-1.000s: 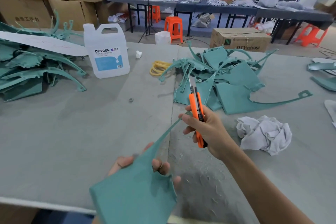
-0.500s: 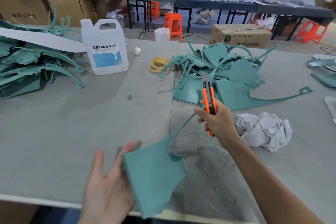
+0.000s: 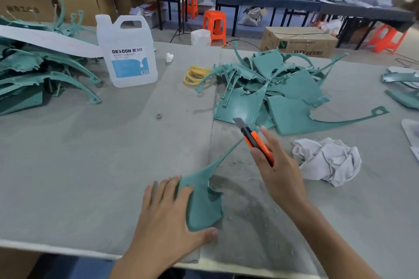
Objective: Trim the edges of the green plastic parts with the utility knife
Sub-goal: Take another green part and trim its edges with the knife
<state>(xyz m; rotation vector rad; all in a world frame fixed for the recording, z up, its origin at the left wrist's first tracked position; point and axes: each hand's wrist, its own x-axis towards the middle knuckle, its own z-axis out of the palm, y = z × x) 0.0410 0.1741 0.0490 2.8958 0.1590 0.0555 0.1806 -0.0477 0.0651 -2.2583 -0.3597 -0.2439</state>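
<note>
A green plastic part (image 3: 204,201) lies on the grey table near the front edge, its thin arm running up and right. My left hand (image 3: 167,217) rests on its wide end with straight fingers, the thumb along its lower edge. My right hand (image 3: 278,170) grips the orange utility knife (image 3: 256,141), blade out and pointing up-left, just right of the part's thin arm. Whether the blade touches the part I cannot tell.
A heap of green parts (image 3: 283,88) lies behind the knife, another heap (image 3: 34,70) at the far left. A white DEXCON jug (image 3: 128,52), yellow rubber bands (image 3: 195,75) and a crumpled white rag (image 3: 326,161) are on the table (image 3: 90,154). Plastic shavings lie near the front edge.
The green part has gone from held up to lying flat on the table. My left hand now lies on top of it. The knife has tilted leftward.
</note>
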